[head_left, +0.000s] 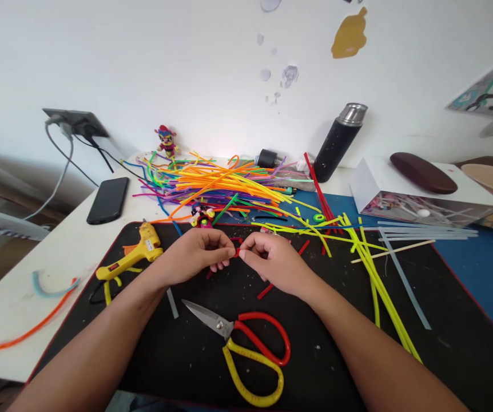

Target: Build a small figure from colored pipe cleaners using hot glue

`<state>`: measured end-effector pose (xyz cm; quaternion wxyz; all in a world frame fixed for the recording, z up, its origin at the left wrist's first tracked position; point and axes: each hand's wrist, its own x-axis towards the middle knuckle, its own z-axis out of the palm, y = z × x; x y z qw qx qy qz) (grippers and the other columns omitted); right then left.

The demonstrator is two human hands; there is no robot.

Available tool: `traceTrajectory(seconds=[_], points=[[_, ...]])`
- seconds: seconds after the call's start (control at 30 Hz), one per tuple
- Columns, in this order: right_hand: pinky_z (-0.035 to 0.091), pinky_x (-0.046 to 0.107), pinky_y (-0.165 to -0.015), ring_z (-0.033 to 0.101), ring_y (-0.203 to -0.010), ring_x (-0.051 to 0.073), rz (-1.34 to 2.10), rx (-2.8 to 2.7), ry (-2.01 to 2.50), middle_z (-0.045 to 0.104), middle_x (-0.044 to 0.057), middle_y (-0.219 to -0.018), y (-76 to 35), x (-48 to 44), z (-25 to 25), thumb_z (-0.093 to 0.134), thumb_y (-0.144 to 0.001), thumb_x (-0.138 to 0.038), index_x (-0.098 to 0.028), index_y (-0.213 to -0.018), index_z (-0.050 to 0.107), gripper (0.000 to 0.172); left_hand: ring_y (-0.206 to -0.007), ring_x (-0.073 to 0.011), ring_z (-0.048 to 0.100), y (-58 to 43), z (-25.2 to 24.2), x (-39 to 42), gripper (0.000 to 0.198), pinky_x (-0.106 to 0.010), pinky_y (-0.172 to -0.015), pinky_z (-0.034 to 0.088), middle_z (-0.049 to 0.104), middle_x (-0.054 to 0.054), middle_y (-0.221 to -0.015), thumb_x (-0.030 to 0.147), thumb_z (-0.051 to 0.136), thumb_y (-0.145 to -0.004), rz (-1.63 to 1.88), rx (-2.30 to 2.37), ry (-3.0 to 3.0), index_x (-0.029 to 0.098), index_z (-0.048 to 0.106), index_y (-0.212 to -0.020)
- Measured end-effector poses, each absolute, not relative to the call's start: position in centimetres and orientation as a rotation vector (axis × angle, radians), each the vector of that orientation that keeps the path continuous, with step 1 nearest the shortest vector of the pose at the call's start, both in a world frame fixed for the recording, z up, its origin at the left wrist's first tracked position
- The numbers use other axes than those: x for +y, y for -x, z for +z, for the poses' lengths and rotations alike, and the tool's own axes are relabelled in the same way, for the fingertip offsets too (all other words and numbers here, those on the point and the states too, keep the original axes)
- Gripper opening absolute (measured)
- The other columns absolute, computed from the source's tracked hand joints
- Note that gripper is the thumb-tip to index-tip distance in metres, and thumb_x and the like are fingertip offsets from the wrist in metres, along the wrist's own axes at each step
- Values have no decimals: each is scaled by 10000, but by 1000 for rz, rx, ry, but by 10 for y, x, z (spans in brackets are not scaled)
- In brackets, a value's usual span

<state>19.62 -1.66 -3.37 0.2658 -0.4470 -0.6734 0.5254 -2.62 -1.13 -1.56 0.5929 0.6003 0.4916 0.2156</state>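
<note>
My left hand [197, 252] and my right hand [272, 257] meet over the black mat [444, 320], both pinched on a short red pipe cleaner [237, 250] between their fingertips. More red pipe cleaner pieces [267, 289] lie under my right hand. Scissors with red and yellow handles [246, 343] lie open on the mat just below my hands. A yellow glue gun [132, 257] rests on the mat to the left of my left hand.
A heap of coloured pipe cleaners [221, 183] lies behind my hands, with a small figure [201, 216] at its front. Yellow-green stems [379, 286] and clear glue sticks [422, 232] spread right. A phone [108, 199], black flask [338, 143] and white box [401, 191] stand further back.
</note>
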Motion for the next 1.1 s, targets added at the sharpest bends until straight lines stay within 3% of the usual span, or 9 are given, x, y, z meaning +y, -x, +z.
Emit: traceTrajectory(seconds=[0.2,0.57,0.87,1.1], points=[[417,230,-513,521,-491,98,1594,-1707,1111,599,-60,-647,-195,-16,-37,647,-958,-327,-212,-909,638,126,-596,-103,584,22,-16,-12,337,-214,-576,485,671,13,-700,483,784,-849,609,1134,-1344,158,703,-825],[364,231,-484,483,-466,96,1470,-1724,1157,535,-74,-600,-193,-17,-37,642,-929,-295,-216,-843,610,121,-600,-114,592,17,-15,-14,417,-229,-573,484,697,-11,-727,558,802,-813,599,1173,-1355,151,714,-826],[341,228,-458,456,-416,89,1437,-1666,1178,506,-95,-553,-195,-16,-35,637,-894,-313,-218,-832,596,121,-628,-114,613,20,-19,-15,338,-226,-607,502,733,-21,-777,491,755,-885,546,1151,-1404,154,735,-879],[320,223,-436,441,-374,91,1417,-1561,1189,485,-112,-481,-203,-8,-33,645,-904,-356,-227,-821,554,179,-602,-110,600,17,-15,-16,380,-227,-581,505,726,-18,-771,529,772,-858,659,1179,-1357,152,735,-886]])
